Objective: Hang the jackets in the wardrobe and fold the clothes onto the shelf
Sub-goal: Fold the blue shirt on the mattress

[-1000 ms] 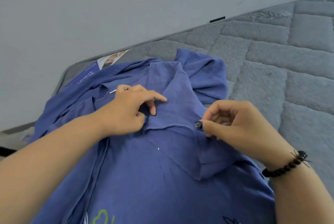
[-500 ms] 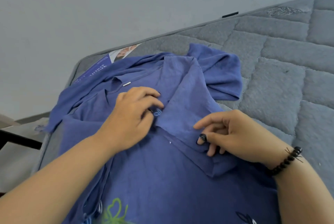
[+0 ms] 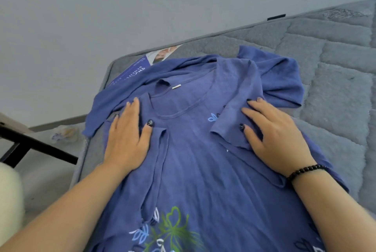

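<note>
We have the blue short-sleeved cotton shirt (image 3: 199, 162) spread face up on the grey quilted mattress (image 3: 335, 93), its neckline towards the wall. Our left hand (image 3: 127, 141) lies flat with straight fingers on the shirt's left shoulder, beside a folded strip of fabric. Our right hand (image 3: 274, 137), with a black beaded bracelet (image 3: 305, 171) at the wrist, presses flat and open on the folded-in flap at the right shoulder. A green and white flower print (image 3: 168, 231) shows low on the shirt.
</note>
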A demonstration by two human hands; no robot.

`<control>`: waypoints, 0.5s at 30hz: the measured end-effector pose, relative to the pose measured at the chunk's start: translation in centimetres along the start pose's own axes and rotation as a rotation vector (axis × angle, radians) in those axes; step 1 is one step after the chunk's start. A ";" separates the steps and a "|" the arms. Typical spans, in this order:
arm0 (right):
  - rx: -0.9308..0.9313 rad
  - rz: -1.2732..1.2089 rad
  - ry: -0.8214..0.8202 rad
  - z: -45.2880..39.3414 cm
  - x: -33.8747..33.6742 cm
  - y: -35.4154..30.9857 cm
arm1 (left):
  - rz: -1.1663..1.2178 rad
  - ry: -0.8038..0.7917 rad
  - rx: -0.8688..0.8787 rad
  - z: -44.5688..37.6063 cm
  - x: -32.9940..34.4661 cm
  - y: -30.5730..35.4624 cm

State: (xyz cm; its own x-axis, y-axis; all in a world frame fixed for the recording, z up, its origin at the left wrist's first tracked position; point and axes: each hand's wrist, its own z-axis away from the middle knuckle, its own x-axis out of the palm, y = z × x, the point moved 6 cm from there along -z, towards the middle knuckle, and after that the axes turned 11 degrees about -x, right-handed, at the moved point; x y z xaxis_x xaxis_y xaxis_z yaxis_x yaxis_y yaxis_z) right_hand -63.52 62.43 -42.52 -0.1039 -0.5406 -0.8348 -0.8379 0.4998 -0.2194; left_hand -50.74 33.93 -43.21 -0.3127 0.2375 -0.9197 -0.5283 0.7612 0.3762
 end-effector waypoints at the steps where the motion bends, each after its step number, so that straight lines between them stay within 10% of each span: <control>1: 0.007 0.026 -0.063 0.0 0.6 0.1 | -0.024 0.006 0.012 -0.1 0.1 0.1; 15: 0.301 -0.076 0.298 -5.7 -3.5 0.0 | 0.216 0.241 -0.230 -2.4 -1.9 -2.3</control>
State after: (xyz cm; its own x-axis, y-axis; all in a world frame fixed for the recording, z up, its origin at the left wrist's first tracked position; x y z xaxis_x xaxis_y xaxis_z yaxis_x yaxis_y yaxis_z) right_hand -66.21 60.51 -36.75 -0.2351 -0.7337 -0.6375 -0.6599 0.6021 -0.4495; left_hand -50.80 30.27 -42.03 -0.5977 0.2083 -0.7742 -0.5848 0.5474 0.5987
